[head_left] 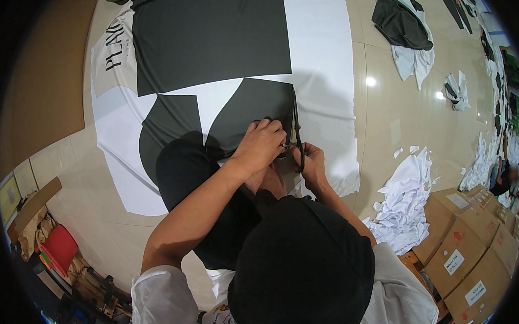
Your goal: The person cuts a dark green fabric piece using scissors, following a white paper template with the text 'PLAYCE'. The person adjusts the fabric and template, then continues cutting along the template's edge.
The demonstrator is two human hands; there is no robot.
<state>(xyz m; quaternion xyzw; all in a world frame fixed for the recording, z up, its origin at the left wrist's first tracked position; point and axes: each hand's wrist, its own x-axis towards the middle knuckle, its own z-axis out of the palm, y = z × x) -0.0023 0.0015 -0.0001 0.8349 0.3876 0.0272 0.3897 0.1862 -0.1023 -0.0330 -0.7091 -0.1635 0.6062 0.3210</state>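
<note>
My right hand is closed round the handles of a pair of long black scissors. Their blades point away from me along the right edge of a dark grey fabric panel, over white cloth. My left hand presses on this panel just left of the scissors, its fingers bent and gripping a gathered bit of the fabric. Wide white cloth lies beneath, with a second curved dark grey piece to the left and a large dark grey rectangle beyond. The near end of the panel is partly hidden by my hands.
My bare foot and black-clad knee are close to the fabric. Right of me are white scraps and stacked cardboard boxes. A brown board lies left; dark and white garments lie on the tiled floor.
</note>
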